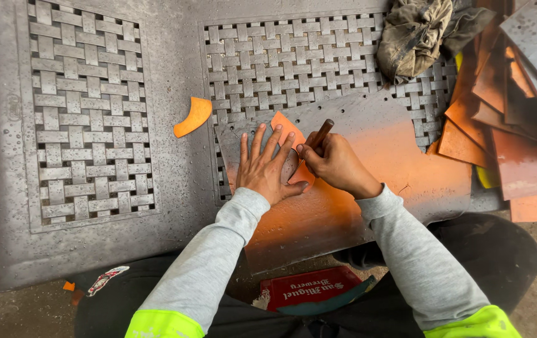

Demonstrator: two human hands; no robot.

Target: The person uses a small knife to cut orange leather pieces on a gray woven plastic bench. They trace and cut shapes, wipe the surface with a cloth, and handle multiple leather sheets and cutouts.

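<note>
left hand [267, 170] lies flat, fingers spread, pinning an orange template [286, 133] on a grey sheet [368, 119]. right hand [334, 161] grips a wooden-handled tool [320, 135] (tip hidden). a curved orange offcut [193, 116] lies apart, a crumpled rag [415, 34] beyond.

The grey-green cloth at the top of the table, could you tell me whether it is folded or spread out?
Neither: the cloth lies crumpled in a bunched heap, with creases and overlapping folds, beside the stacked orange sheets.

Around the grey table

A grey plastic table [181, 188] with woven panels was beaded with water. On it lay a curved orange offcut [193, 116] near its middle, a dirty rag [415, 37] at its far right edge, and a stack of orange sheets [506, 125] beside the rag. A red crate [309, 289] stood below its near edge.
</note>
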